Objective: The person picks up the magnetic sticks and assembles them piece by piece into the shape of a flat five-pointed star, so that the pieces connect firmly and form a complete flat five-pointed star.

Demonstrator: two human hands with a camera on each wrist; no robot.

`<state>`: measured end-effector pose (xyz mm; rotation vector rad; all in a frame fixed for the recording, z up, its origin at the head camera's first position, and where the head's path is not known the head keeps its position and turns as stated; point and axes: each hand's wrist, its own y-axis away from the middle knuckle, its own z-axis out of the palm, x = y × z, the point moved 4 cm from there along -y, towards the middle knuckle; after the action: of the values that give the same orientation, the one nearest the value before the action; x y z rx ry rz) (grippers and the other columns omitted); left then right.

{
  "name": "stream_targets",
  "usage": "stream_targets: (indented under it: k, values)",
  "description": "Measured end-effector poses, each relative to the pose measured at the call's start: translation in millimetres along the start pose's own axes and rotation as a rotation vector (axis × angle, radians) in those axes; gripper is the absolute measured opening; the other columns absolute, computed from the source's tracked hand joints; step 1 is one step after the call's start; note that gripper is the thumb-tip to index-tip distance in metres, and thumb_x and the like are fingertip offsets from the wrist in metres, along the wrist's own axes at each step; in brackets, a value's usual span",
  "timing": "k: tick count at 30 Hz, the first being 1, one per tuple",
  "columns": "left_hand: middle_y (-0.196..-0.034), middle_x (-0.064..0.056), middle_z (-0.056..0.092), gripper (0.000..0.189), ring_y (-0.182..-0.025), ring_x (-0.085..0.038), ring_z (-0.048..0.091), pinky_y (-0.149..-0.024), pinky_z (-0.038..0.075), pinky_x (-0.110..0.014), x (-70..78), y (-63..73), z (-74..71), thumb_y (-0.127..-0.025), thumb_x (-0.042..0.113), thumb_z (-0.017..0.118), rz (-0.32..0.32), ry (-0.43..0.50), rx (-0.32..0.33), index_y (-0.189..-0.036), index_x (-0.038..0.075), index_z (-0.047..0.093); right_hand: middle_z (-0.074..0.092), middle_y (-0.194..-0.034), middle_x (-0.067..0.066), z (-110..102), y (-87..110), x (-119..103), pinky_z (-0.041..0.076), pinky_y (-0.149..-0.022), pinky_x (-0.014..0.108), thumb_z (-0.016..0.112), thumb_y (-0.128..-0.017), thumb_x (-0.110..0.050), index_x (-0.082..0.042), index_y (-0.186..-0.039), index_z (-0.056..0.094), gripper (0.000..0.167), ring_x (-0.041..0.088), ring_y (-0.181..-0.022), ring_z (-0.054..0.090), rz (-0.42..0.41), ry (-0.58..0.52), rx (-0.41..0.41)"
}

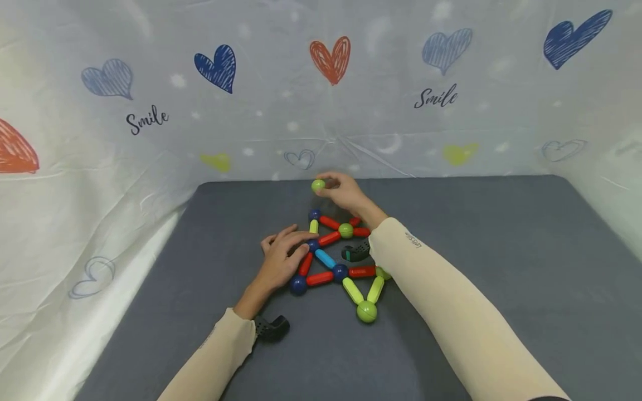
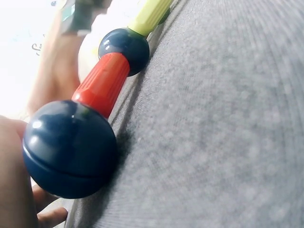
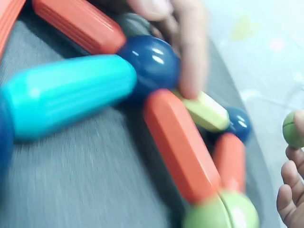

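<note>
My right hand [image 1: 347,194] pinches a green ball [image 1: 318,185] between thumb and fingertips, above the far part of the table. My left hand [image 1: 281,259] holds a dark blue ball [image 3: 149,66] between thumb and index finger; its other fingers spread to the left. That ball joins a flat frame of rods and balls lying on the table. A light blue rod [image 1: 325,258], red rods [image 1: 329,239] and a yellow-green rod [image 1: 314,226] run out from it. Another blue ball [image 2: 71,147] looms large in the left wrist view. The right forearm hides part of the frame.
Nearest to the front, two yellow-green rods meet at a green ball [image 1: 367,311]. Black straps with devices sit at both wrists, one device [image 1: 273,328] beside the left sleeve. A curtain [image 1: 381,111] printed with hearts stands behind the dark grey table [image 1: 501,250].
</note>
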<state>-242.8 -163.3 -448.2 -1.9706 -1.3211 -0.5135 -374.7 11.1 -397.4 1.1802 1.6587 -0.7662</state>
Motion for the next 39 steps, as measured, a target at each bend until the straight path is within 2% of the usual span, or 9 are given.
stream_targets:
  k: [5,10,16,21,27,33,39]
  values:
    - [-0.134,0.002,0.070,0.031,-0.147,-0.034,0.040,-0.110,0.009,-0.061,-1.3,2.1,-1.8,-0.101,0.023,0.054,-0.007,-0.005,0.002,-0.126,0.029,0.072,0.056,-0.140,0.013,-34,13.4,10,0.046,-0.106,0.051,0.069,-0.099,-0.026,-0.019,-0.144,0.058,0.047,0.030,-0.129,0.052,-0.009,-0.016,0.046]
    - [-0.134,0.001,0.069,0.031,-0.147,-0.034,0.040,-0.111,0.008,-0.061,-1.4,3.3,-3.9,-0.100,0.022,0.055,-0.015,-0.003,0.007,-0.126,0.027,0.072,0.056,-0.140,0.012,-72,35.8,29,0.046,-0.103,0.053,0.069,-0.099,-0.026,-0.020,-0.145,0.057,0.049,0.030,-0.126,0.053,-0.011,-0.037,0.081]
    - [-0.136,0.000,0.068,0.031,-0.148,-0.033,0.039,-0.111,0.008,-0.061,-0.1,3.6,-2.7,-0.100,0.023,0.056,-0.026,0.001,-0.015,-0.127,0.026,0.072,0.058,-0.137,0.012,-106,64.7,62,0.046,-0.098,0.049,0.069,-0.098,-0.032,-0.021,-0.143,0.059,0.047,0.028,-0.120,0.056,0.017,0.048,0.096]
    - [-0.136,-0.001,0.068,0.030,-0.148,-0.034,0.039,-0.111,0.008,-0.061,0.0,2.8,-1.7,-0.100,0.025,0.059,-0.024,-0.012,-0.015,-0.127,0.025,0.071,0.061,-0.131,0.012,-118,93.3,88,0.048,-0.088,0.036,0.070,-0.098,-0.033,-0.019,-0.142,0.059,0.048,0.024,-0.109,0.058,0.018,0.108,0.069]
    - [-0.136,0.000,0.068,0.029,-0.149,-0.033,0.036,-0.113,0.007,-0.061,0.4,-1.7,2.0,-0.101,0.029,0.061,-0.026,-0.025,-0.030,-0.128,0.027,0.070,0.063,-0.121,0.005,-129,125.2,103,0.050,-0.082,0.027,0.070,-0.098,-0.032,-0.016,-0.141,0.060,0.047,0.016,-0.100,0.059,-0.055,0.079,0.068]
    - [-0.136,-0.002,0.068,0.029,-0.150,-0.035,0.035,-0.113,0.006,-0.063,2.6,-4.0,0.6,-0.100,0.028,0.063,-0.028,-0.013,-0.044,-0.127,0.025,0.070,0.063,-0.115,-0.003,-137,147.7,111,0.052,-0.080,0.022,0.070,-0.098,-0.027,-0.012,-0.138,0.061,0.044,0.014,-0.096,0.060,-0.107,0.023,0.086]
    - [-0.145,-0.004,0.061,0.040,-0.152,-0.039,0.027,-0.112,0.007,-0.066,7.3,-3.2,0.0,-0.097,0.037,0.066,-0.021,-0.063,-0.144,-0.136,0.026,0.065,0.063,-0.101,0.001,-131,162.8,112,0.049,-0.070,0.024,0.071,-0.097,-0.017,-0.007,-0.133,0.062,0.039,0.015,-0.082,0.057,-0.198,0.006,0.091]
